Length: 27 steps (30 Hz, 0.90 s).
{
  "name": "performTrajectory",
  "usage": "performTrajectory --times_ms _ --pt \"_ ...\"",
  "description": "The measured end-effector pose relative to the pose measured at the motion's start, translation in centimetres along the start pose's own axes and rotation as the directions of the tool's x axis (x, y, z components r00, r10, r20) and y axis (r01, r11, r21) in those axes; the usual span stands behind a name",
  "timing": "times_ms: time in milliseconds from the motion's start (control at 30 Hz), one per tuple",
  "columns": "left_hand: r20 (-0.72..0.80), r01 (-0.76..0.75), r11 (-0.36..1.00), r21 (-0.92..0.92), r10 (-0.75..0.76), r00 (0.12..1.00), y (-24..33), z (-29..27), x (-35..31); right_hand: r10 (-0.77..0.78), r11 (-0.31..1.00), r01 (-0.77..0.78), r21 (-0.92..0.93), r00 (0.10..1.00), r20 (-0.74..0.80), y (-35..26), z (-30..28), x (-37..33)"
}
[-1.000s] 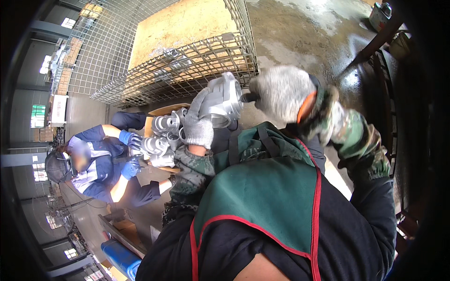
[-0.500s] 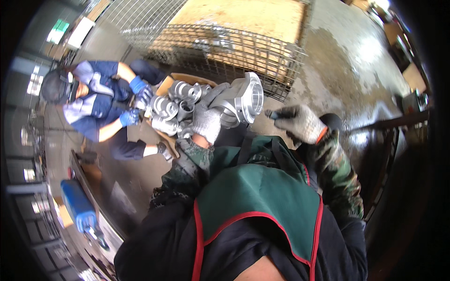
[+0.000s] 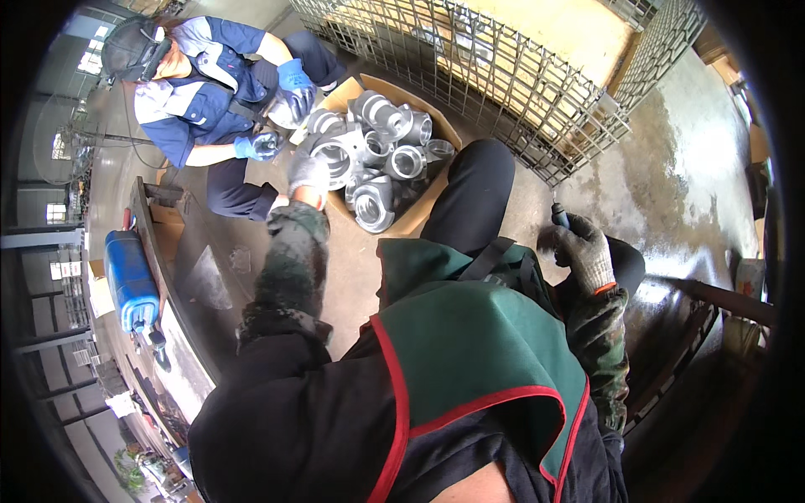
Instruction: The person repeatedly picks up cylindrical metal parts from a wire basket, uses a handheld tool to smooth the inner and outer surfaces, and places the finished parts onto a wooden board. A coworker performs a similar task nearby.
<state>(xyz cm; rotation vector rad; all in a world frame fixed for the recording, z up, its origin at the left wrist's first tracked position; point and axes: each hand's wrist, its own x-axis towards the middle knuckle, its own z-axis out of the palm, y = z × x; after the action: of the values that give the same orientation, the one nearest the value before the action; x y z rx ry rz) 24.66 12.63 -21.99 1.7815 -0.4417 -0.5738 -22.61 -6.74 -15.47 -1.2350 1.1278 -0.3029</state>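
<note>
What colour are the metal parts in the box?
The metal parts are silvery grey, best seen in the head view.

Ahead, near the centre, metal castings [image 3: 390, 121] are lying in a cardboard box [image 3: 429, 201]. A co-worker [image 3: 197, 92] is facing it from the left (the left hand [image 3: 308, 172] is occupying that same side). A wire cage [image 3: 520, 84] is standing behind and rightward. A tool [image 3: 559, 215] is sitting in the right hand [image 3: 584, 253], nearer right; a jerrycan [image 3: 132, 277] is occupying the far left.
</note>
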Motion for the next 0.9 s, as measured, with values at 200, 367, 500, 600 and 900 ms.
performTrajectory --times_ms 200,367,500,600,900 --pt "-0.167 0.300 0.571 0.764 -0.274 0.947 -0.6 9.6 -5.6 0.039 0.998 -0.041 -0.052 0.999 -0.026 0.6 0.7 0.8" --pt "0.024 0.172 0.650 0.740 -0.281 0.959 -2.2 6.5 -4.3 0.061 0.998 -0.061 -0.008 0.997 0.036 -0.4 0.2 2.8" --pt "0.268 -0.087 0.693 0.715 -0.158 0.950 -3.7 2.8 0.4 0.010 0.993 0.000 -0.118 0.997 0.077 -0.9 -1.5 5.9" --pt "0.261 -0.257 0.798 0.544 0.131 0.957 2.0 5.3 3.5 0.077 0.996 -0.080 0.033 0.993 0.088 -2.2 -2.2 7.4" --pt "0.041 -0.399 0.908 -0.132 0.407 0.913 16.1 23.1 8.4 -0.097 0.992 0.065 0.107 0.937 0.335 -15.7 -3.5 8.9"
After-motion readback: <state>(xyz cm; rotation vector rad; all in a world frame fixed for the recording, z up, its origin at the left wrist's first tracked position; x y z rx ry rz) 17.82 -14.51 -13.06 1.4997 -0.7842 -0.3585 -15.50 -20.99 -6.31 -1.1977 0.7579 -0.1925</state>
